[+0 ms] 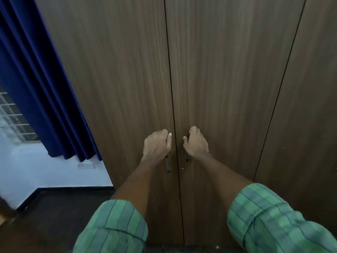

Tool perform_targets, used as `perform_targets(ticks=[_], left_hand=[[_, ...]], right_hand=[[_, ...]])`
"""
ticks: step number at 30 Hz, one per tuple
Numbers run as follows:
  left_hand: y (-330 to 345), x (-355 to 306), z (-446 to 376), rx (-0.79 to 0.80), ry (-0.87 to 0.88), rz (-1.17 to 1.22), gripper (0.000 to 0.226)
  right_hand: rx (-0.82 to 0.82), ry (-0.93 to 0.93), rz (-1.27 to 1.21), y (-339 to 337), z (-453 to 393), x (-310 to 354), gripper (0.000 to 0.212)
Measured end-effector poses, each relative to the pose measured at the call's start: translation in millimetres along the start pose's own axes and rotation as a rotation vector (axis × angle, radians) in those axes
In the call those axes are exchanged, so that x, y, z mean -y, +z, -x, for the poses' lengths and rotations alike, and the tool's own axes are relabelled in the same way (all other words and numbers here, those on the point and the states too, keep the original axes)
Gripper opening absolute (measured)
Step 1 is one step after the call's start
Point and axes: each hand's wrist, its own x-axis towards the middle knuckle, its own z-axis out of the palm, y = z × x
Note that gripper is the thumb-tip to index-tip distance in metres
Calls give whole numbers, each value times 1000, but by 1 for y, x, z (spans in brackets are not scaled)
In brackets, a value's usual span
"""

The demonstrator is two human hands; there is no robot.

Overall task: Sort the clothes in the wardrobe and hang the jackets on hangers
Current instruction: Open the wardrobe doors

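The wardrobe [228, 70] stood shut, its dark wood-grain doors filling most of the view, and everything else sat around it. Left of the wardrobe hung a blue curtain [36, 88], with a barred window [11, 117] showing past its edge and a pale wall [45, 176] below that. On the wardrobe's left door [109, 79], the left hand [156, 145] was curled round the upper part of the left handle [167, 164], thumb lying along the door edge; the lower end of that slim metal bar showed beneath the hand. Just across the centre seam, on the middle door [228, 88], the right hand [196, 143] gripped the right handle [187, 157] with its fingers bent over it, only a short stub of the bar visible under the palm. The two hands sat close together on either side of the seam, not touching. A small keyhole [182, 169] lay on the middle door just below the right hand. Both forearms came up from rolled green checked sleeves [116, 227]. With the doors closed, what the wardrobe held could not be seen. A further door panel [310, 106] stood at the wardrobe's right end.
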Motion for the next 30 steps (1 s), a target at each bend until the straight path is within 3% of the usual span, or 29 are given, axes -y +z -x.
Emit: perform_targets(ticks=[3,7,15,17,22,24,27,30], left_hand=[[12,-8,19,119,-62,-6,37],[24,-19,43,221,-81,17,36],[40,-38,76,236,-176,134,12],[37,-45,82,240,-212,192,19],[14,-57,88,264,-221,263,60],[6,-60,89,280,-142,251,57],[-6,-65,98,255,-65,281,29],[-15,-74,112,237,21,306,26]], right_hand=[[208,225,-262,16,5,-10,26],[358,330,-435,31,13,-18,23],[250,247,-341,38,41,-32,9],[232,225,-288,37,54,-35,7],[126,189,-233,27,101,-36,25],[68,185,-211,21,121,-35,37],[-5,238,-166,5,148,-32,48],[-56,300,-113,-16,177,-33,52]])
